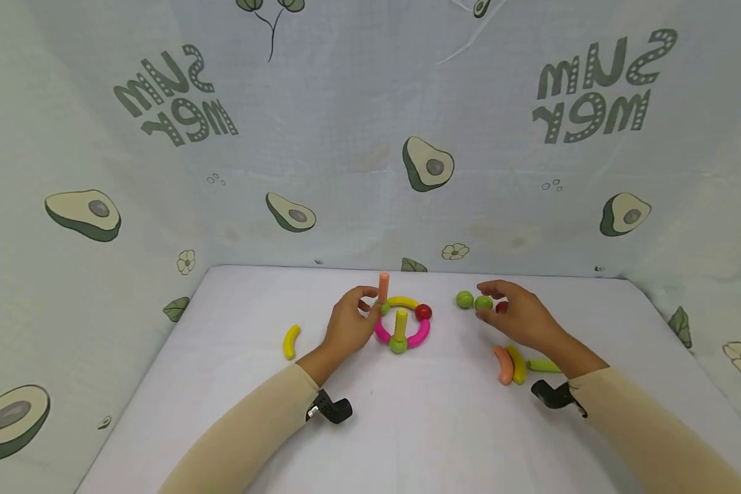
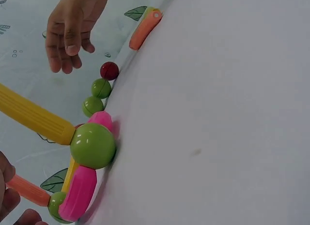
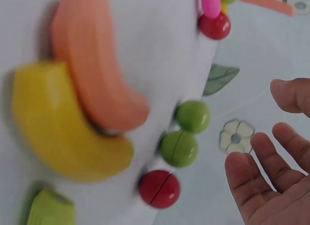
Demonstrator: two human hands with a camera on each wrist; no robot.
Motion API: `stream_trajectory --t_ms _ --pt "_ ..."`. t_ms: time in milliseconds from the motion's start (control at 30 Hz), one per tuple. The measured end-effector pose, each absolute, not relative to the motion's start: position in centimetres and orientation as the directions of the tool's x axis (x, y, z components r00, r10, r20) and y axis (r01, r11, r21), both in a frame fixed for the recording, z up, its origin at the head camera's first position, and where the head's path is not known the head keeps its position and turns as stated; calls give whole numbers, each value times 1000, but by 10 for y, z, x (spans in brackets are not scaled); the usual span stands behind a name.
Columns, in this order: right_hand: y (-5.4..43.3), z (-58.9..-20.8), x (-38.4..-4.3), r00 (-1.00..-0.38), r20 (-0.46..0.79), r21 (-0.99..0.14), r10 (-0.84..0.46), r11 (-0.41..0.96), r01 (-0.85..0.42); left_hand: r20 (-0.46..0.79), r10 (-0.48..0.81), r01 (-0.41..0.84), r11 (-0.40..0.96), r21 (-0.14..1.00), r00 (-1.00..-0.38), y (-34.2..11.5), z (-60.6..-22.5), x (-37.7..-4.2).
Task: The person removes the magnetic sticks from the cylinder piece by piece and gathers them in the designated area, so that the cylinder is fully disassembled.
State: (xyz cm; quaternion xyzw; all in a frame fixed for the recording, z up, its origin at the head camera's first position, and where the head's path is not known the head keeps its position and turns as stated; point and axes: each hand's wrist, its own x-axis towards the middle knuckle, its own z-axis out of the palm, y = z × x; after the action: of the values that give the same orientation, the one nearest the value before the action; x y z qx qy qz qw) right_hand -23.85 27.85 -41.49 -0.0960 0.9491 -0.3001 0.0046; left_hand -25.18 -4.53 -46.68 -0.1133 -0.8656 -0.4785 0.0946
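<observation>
My left hand [image 1: 353, 319] pinches an upright orange stick [image 1: 383, 287] between thumb and curled fingers. That stick stands on a green ball [image 2: 57, 205] of a ring made of curved pink pieces [image 1: 420, 334], a curved yellow piece [image 1: 403, 301], balls and a red ball [image 1: 423, 312]. A yellow stick [image 1: 401, 322] rises from the ring's front green ball [image 1: 398, 345]. My right hand [image 1: 521, 315] hovers with spread, loosely bent fingers and holds nothing. Beside it lie two green balls [image 3: 193, 116] and a dark red ball [image 3: 160, 189], apart from the fingers in the right wrist view.
Right of the ring, a curved orange piece [image 1: 504, 365], a curved yellow piece [image 1: 516, 364] and a light green stick [image 1: 543, 366] lie on the white table [image 1: 432, 425]. Another yellow piece [image 1: 291, 342] lies left of my left hand. A printed cloth [image 1: 358, 137] hangs behind.
</observation>
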Motion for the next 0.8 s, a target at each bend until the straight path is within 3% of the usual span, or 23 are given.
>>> stream_trajectory --t_ms 200,500,800 --pt "254 -407 -229 -962 99 -580 -256 771 -265 288 202 351 529 772 -936 -48 -471 -235" --pt "218 -402 -217 -909 188 -554 -371 724 -410 203 353 375 536 756 -913 -45 -479 -228" --pt "187 -400 -217 -842 219 -572 -492 635 -520 169 378 375 579 724 -910 -40 -486 -231"
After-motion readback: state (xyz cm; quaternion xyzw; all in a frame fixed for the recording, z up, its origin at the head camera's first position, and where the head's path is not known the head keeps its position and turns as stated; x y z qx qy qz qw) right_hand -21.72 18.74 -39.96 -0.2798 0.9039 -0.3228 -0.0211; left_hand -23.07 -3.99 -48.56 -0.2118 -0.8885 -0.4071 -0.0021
